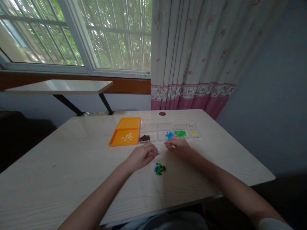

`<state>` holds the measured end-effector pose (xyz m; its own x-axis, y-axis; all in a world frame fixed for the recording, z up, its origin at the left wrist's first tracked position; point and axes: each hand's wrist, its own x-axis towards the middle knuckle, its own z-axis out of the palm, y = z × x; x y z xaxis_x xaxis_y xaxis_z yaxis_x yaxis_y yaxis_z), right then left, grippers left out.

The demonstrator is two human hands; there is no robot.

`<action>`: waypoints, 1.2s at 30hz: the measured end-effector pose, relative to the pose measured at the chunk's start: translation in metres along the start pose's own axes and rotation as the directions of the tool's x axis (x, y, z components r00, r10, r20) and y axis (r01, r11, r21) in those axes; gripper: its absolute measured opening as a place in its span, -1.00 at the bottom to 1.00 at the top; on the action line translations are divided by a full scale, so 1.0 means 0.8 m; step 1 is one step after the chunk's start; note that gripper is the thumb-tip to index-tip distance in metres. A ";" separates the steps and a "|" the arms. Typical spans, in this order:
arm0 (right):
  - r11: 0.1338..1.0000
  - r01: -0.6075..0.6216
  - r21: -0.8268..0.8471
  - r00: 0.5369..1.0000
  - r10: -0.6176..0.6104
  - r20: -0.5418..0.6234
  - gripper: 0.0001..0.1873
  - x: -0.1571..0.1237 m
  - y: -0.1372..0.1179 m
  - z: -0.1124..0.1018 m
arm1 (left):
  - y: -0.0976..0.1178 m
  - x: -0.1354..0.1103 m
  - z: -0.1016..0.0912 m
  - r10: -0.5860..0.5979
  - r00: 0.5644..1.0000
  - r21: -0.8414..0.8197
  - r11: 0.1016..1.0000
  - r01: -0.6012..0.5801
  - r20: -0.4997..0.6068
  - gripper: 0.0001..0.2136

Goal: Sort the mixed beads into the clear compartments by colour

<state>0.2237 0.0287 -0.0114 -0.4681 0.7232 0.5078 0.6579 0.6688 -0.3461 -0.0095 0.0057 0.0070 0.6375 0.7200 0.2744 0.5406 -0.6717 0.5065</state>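
The small blue piece (157, 154) jutted from the fingertips of the left hand (142, 156), to the right of the orange tray (130, 123) and nearer the person than its front edge. Its visible end pointed rightward, away from the orange tray, and its long axis seemed to lie roughly crosswise, though it was too small to tell exactly. The left grip was narrow, thumb and finger pinched on that piece, with a pinkish spot beside the blue. The right hand (180, 147) was farther right of the orange tray, its fingers curled and pointing back toward it; whether that grip held anything could not be told. The multicoloured cluster (159, 169) of green, blue and dark pieces lay on the surface (96, 179), to the right of the orange tray and closer to the person, about as broad as it was long; whether its pieces were joined could not be told. White pieces (127, 137) lay in the orange tray. Just right of it, the clear tray (153, 136) stretched its long axis rightward, with brown pieces (145, 138) nearest the orange tray, then blue pieces (169, 135), green pieces (180, 133) and yellow pieces (193, 132) farthest.
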 end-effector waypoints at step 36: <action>0.996 0.094 -0.005 0.909 -0.088 -0.407 -0.87 0.007 -0.002 -0.021 | 0.007 -0.003 -0.004 0.099 0.968 -0.046 0.995 -0.091 0.228 -0.87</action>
<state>0.2299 0.0285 0.0055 -0.2430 0.5284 0.8135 0.6139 0.7331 -0.2928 -0.0102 0.0007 0.0117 0.7965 0.5907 0.1294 0.4544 -0.7258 0.5164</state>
